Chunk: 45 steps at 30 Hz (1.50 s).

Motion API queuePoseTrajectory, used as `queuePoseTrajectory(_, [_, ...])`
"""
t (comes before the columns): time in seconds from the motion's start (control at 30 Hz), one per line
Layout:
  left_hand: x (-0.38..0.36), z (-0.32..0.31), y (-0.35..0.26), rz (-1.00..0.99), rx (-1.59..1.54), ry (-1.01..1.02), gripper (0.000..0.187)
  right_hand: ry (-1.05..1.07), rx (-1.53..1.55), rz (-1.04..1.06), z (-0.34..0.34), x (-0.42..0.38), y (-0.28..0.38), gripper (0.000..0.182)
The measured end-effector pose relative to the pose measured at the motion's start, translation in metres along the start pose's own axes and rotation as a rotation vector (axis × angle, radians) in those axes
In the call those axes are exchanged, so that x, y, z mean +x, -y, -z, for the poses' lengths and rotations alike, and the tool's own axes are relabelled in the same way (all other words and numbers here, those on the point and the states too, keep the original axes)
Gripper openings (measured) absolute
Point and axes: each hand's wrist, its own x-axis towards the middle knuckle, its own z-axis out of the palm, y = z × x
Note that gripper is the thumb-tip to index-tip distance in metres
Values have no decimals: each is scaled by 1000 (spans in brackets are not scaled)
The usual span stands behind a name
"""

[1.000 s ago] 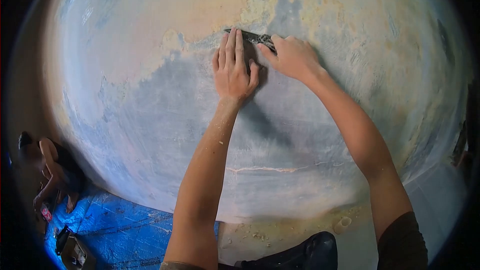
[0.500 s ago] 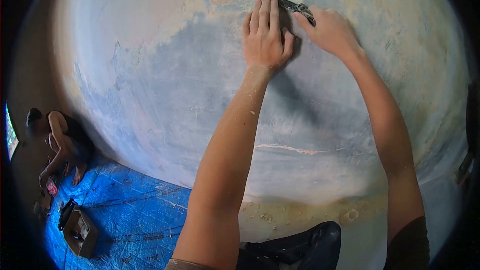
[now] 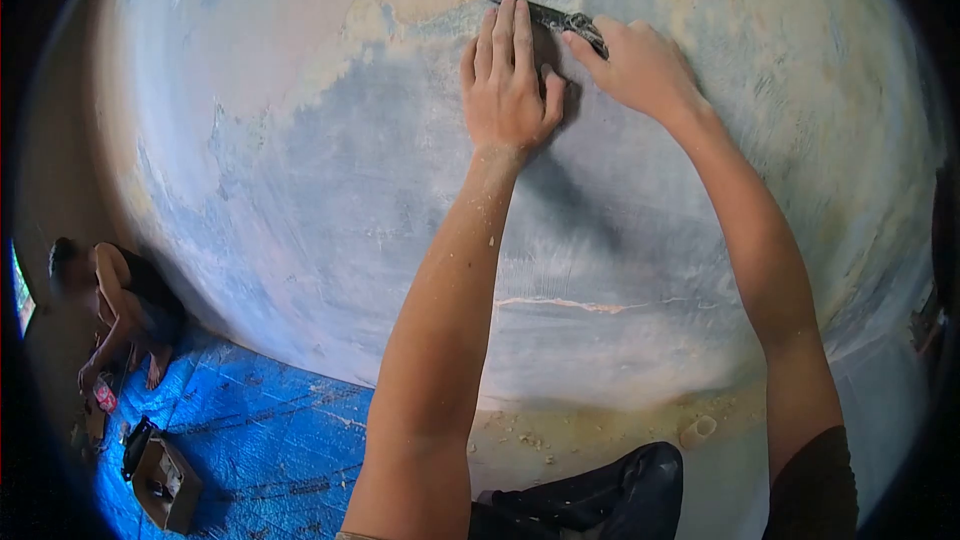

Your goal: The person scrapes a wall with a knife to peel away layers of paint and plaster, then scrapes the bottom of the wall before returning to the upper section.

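A large, rounded, pale surface [image 3: 330,180], mottled grey, blue and cream, stands in front of me. My right hand [image 3: 645,65] is closed round the handle end of a knife [image 3: 550,15] with a dark, pointed blade. The handle looks wrapped in something greyish, partly covered by my fingers. My left hand [image 3: 508,90] lies with its fingers stretched out, their tips pressing on the blade near its point. The blade rests slantwise against the surface, its tip showing just left of my fingertips.
A thin crack [image 3: 570,304] runs across the lower surface. Crumbs [image 3: 540,440] lie on the ledge below. On the left, a blue tarp [image 3: 270,410] covers the floor, with an open box [image 3: 170,490] on it. Another person [image 3: 130,300] crouches by the wall.
The whole view has shifted slightly, so the surface and both hands appear a little further left and lower. The knife stays in my right hand, with the left fingers still on its blade.
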Motion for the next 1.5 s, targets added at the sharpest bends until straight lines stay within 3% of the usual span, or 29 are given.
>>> queuePoseTrajectory(0.9, [-1,-2,0,6,19,-3,77,-12,53,-37,-4,1,4,54])
queuePoseTrajectory(1.5, [-2,2,-2,29,20,5,79,-18,6,52,1,3,1,53])
